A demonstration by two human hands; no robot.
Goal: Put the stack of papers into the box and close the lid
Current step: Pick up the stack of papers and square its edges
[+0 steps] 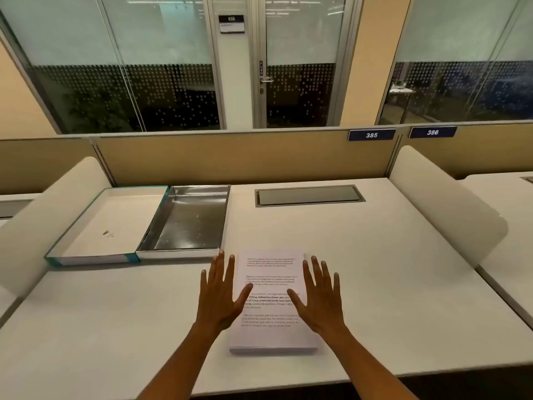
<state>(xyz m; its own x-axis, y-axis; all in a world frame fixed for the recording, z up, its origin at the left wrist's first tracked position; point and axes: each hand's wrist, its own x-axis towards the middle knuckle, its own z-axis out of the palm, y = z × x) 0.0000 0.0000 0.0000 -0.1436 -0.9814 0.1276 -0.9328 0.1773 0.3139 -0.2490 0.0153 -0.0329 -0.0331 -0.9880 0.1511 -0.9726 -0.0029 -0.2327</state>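
A stack of printed white papers lies flat on the desk near its front edge. My left hand hovers over the stack's left edge with fingers spread and nothing in it. My right hand is spread the same way over the right edge. The box stands open at the far left of the papers, silver-lined and empty. Its lid, white inside with a teal rim, lies upside down beside the box on the left.
A white desk with rounded side dividers to left and right. A grey cable hatch sits at the back. A tan partition closes the rear; glass office walls lie beyond.
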